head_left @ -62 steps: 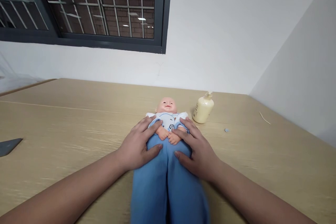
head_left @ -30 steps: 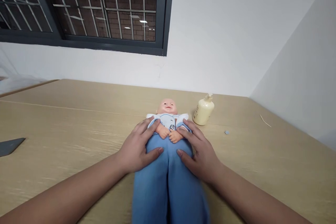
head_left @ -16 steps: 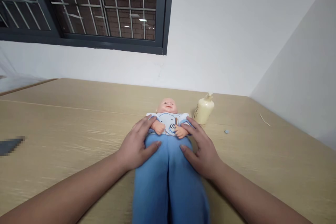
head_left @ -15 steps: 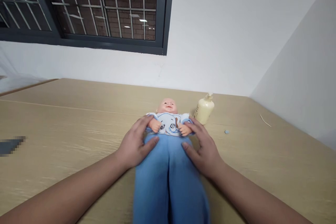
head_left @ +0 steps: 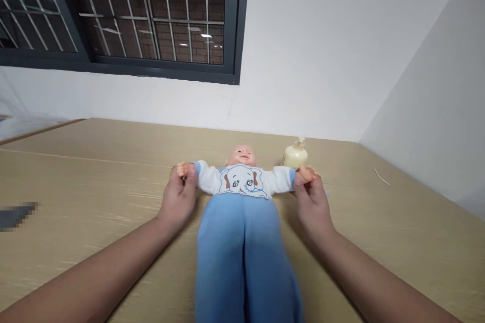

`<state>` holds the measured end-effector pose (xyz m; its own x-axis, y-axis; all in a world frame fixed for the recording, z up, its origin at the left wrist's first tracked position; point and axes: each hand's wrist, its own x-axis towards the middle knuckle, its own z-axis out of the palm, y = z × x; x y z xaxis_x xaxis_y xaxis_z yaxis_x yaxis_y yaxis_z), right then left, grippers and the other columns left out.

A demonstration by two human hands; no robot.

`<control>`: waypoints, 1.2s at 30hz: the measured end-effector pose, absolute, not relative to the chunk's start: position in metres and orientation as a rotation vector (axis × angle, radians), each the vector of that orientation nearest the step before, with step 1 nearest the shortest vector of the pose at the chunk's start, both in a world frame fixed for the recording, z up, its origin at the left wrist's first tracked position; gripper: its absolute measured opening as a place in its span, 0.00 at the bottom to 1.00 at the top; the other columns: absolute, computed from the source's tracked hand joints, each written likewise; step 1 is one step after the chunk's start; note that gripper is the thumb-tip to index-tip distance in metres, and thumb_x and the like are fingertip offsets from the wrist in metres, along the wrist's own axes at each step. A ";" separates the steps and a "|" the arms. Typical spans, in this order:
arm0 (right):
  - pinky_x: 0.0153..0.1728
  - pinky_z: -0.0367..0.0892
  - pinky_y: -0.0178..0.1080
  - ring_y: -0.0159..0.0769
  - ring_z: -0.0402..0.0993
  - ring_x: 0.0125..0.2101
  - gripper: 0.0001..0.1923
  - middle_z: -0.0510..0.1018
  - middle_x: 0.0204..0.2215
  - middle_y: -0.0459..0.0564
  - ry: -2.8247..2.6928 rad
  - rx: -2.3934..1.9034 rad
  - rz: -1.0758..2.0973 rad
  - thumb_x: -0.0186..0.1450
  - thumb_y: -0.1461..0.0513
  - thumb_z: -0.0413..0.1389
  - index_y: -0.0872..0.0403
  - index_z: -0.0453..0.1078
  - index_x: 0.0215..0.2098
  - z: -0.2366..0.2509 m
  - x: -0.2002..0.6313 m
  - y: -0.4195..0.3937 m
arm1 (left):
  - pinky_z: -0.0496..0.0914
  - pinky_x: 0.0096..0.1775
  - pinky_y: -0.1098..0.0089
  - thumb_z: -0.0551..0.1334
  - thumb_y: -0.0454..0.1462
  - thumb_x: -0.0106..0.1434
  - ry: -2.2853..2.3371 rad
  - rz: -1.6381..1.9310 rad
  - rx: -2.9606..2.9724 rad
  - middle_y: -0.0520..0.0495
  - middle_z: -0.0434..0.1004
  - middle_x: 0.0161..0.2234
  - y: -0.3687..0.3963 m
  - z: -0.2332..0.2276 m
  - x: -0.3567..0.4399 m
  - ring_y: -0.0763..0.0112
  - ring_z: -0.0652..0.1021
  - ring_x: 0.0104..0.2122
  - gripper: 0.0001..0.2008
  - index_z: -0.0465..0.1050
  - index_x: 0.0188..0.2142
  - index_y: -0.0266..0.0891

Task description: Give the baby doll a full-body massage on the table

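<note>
A baby doll (head_left: 242,181) lies on its back, head away from me, in a white top with an elephant face and long blue trousers (head_left: 242,247). Both its arms are spread straight out to the sides. My left hand (head_left: 179,192) is closed around the doll's hand and wrist on the left, thumb on top. On the other side my right hand (head_left: 312,199) grips the doll's other hand at the wrist. The doll's feet are out of the frame.
Behind the doll's arm on the right stands a cream pump bottle (head_left: 295,154), partly covered. A thin pale strip (head_left: 381,176) lies on the wood-coloured tabletop (head_left: 397,232) at right. A dark pixelated shape (head_left: 15,216) is at the left edge. A white wall and barred window rise behind.
My hands have gone from resting at the doll's sides to holding its hands. The doll's arms have swung outward from its chest to full spread.
</note>
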<state>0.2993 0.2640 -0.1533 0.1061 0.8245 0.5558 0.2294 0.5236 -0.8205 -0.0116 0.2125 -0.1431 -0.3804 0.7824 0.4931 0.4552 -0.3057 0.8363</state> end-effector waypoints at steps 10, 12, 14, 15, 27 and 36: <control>0.65 0.60 0.58 0.55 0.53 0.69 0.33 0.59 0.69 0.55 -2.215 -0.897 0.172 0.65 0.53 0.60 0.47 0.62 0.67 -0.136 0.277 0.217 | 0.62 0.63 0.48 0.63 0.48 0.65 1.575 1.070 2.471 0.35 0.63 0.65 0.186 -0.134 0.010 0.47 0.64 0.65 0.34 0.61 0.68 0.41; 0.65 0.59 0.59 0.55 0.52 0.69 0.33 0.58 0.69 0.55 -2.247 -0.878 0.159 0.64 0.54 0.61 0.47 0.63 0.66 -0.136 0.276 0.219 | 0.62 0.63 0.47 0.63 0.48 0.65 1.578 1.029 2.505 0.36 0.63 0.65 0.186 -0.132 0.011 0.46 0.64 0.65 0.34 0.61 0.68 0.42; 0.65 0.59 0.59 0.55 0.50 0.70 0.33 0.58 0.69 0.56 -2.275 -0.857 0.146 0.63 0.55 0.61 0.48 0.64 0.66 -0.136 0.276 0.221 | 0.62 0.62 0.46 0.62 0.48 0.65 1.574 1.005 2.532 0.36 0.63 0.65 0.186 -0.131 0.011 0.45 0.64 0.65 0.34 0.61 0.68 0.42; 0.65 0.59 0.59 0.55 0.49 0.70 0.33 0.58 0.69 0.57 -2.288 -0.848 0.138 0.63 0.56 0.61 0.49 0.64 0.66 -0.136 0.275 0.221 | 0.62 0.63 0.46 0.62 0.48 0.65 1.571 0.996 2.543 0.36 0.63 0.65 0.187 -0.131 0.011 0.45 0.63 0.65 0.34 0.61 0.68 0.42; 0.65 0.59 0.60 0.56 0.47 0.71 0.33 0.57 0.70 0.57 -2.316 -0.774 0.127 0.63 0.57 0.60 0.50 0.63 0.66 -0.139 0.275 0.222 | 0.62 0.62 0.47 0.64 0.46 0.64 1.550 0.984 2.575 0.37 0.64 0.65 0.189 -0.128 0.013 0.46 0.64 0.64 0.35 0.60 0.68 0.42; 0.64 0.61 0.57 0.52 0.61 0.65 0.27 0.66 0.64 0.58 -2.056 -0.925 0.226 0.65 0.55 0.60 0.48 0.66 0.61 -0.142 0.278 0.230 | 0.61 0.63 0.48 0.63 0.48 0.65 1.569 1.009 2.486 0.36 0.64 0.66 0.189 -0.127 0.008 0.47 0.64 0.65 0.35 0.60 0.68 0.41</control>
